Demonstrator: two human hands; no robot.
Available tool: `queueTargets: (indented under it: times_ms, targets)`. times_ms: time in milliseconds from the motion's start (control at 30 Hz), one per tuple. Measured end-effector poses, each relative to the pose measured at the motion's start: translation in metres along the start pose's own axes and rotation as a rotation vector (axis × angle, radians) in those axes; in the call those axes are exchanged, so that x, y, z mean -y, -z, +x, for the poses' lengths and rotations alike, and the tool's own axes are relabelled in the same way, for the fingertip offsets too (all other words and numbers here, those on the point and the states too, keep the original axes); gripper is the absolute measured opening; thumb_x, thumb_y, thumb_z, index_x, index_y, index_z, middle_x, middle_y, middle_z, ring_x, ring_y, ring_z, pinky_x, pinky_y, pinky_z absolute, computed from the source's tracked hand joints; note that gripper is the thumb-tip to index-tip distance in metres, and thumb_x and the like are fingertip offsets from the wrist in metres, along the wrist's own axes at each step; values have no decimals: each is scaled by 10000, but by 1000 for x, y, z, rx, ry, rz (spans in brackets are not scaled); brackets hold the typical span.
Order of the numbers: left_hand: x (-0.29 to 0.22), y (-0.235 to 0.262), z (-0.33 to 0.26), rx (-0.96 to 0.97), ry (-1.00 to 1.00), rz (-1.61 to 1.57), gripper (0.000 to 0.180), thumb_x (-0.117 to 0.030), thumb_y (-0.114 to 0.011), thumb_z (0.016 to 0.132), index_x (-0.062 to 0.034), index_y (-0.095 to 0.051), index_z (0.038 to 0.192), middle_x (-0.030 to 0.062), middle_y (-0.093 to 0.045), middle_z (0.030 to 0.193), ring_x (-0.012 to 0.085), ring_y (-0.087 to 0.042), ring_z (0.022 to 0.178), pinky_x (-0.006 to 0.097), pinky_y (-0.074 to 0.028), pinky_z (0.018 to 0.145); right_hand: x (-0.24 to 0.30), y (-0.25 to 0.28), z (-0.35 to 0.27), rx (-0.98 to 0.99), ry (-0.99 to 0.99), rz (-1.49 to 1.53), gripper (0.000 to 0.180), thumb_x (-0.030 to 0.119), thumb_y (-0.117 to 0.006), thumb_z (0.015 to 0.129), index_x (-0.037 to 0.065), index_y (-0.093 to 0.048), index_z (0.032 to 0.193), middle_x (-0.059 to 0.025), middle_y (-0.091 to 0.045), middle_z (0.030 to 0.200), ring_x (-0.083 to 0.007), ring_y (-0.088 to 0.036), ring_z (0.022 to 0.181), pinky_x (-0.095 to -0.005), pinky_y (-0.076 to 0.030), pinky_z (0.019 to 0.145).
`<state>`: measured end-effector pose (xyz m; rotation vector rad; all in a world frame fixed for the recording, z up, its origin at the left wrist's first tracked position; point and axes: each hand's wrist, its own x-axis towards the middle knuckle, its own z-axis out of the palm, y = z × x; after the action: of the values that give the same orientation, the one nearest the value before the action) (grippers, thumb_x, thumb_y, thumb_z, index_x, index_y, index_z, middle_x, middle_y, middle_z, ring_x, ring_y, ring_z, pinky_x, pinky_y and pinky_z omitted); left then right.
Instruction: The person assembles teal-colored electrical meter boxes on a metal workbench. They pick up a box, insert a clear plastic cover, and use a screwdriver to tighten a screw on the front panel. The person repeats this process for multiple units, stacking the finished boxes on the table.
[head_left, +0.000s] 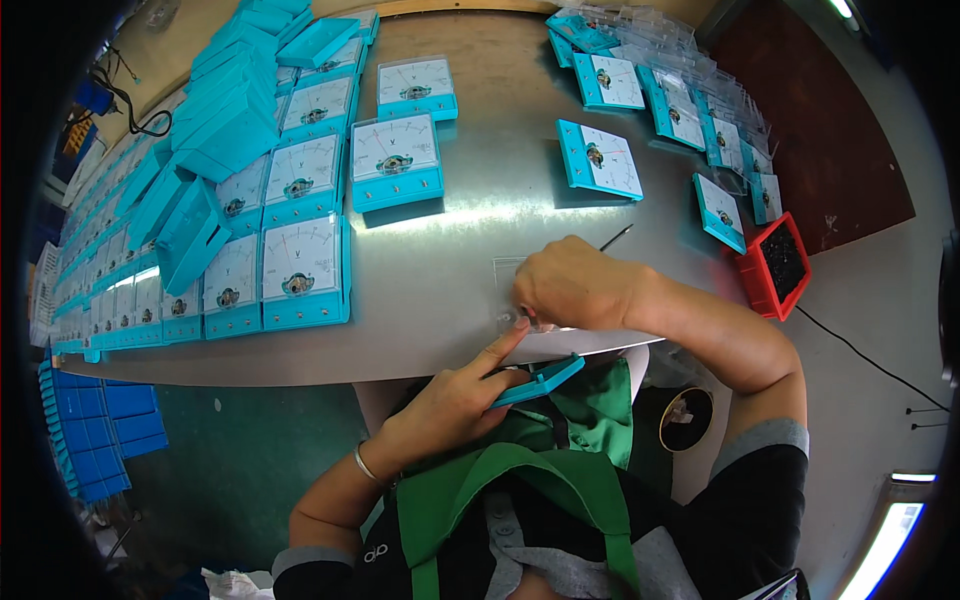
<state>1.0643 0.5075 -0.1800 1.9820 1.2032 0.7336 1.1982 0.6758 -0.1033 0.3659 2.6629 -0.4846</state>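
Note:
My right hand [575, 285] is closed over a clear plastic cover [505, 268] lying near the table's front edge. From behind its knuckles sticks the end of a slim tool [617, 237]; the rest is hidden in the fist, so its kind is unclear. Just below, my left hand [465, 395] grips a teal meter case [540, 382] between thumb and fingers, tilted at the table edge. The left index finger reaches up to the cover's lower corner, close to the right fingertips.
Rows of teal analog meters [300, 270] fill the left, with empty teal cases [225, 120] heaped on them. Two meters [397, 160] stand mid-table. More meters [600, 160] and stacked clear covers [655, 40] lie right, near a red bin [772, 265] of small dark parts.

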Motion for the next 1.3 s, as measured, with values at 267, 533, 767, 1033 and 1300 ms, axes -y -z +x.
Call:
queueTargets:
  times_ms: [267, 533, 767, 1033, 1300]
  targets:
    - [-2, -3, 1, -27, 19, 18, 335, -5, -682, 670, 6, -619, 1000, 196, -315, 1427, 351, -459, 1213, 377, -446, 947, -3, -18, -32, -495, -19, 434, 368, 138, -740, 701, 58, -593, 1029, -49, -555, 689, -176, -560, 644, -316, -419, 564]
    - [-7, -5, 6, -45, -3, 29, 287, -16, -685, 686, 25, -627, 965, 192, -334, 1418, 330, -406, 1268, 371, -399, 998, 25, -56, -29, -1241, 168, 1368, 160, 70, -500, 928, -16, -577, 1039, 57, -422, 594, -11, -343, 513, -189, -274, 456]
    - [-6, -5, 6, -38, 15, 23, 292, -15, -680, 689, 16, -627, 974, 190, -334, 1418, 332, -403, 1270, 371, -397, 1000, 24, -59, -22, -1353, 168, 1397, 153, 77, -502, 929, -21, -566, 1027, 47, -432, 586, -13, -366, 503, -195, -295, 437]
    - [-5, -7, 4, -38, 12, 31, 304, -4, -685, 669, -4, -627, 967, 180, -320, 1428, 335, -422, 1254, 378, -418, 983, 30, -73, -17, -1425, 103, 1062, 57, 18, -548, 882, 14, -497, 909, -21, -502, 744, -50, -381, 559, -212, -316, 488]
    - [2, -7, 2, -66, -79, -9, 350, -10, -694, 675, -13, -619, 1017, 178, -404, 1373, 311, -501, 1186, 355, -444, 943, 25, -74, -10, -1395, 281, 1254, 66, -13, -504, 878, 19, -499, 935, -11, -475, 710, -43, -387, 534, -212, -333, 480]
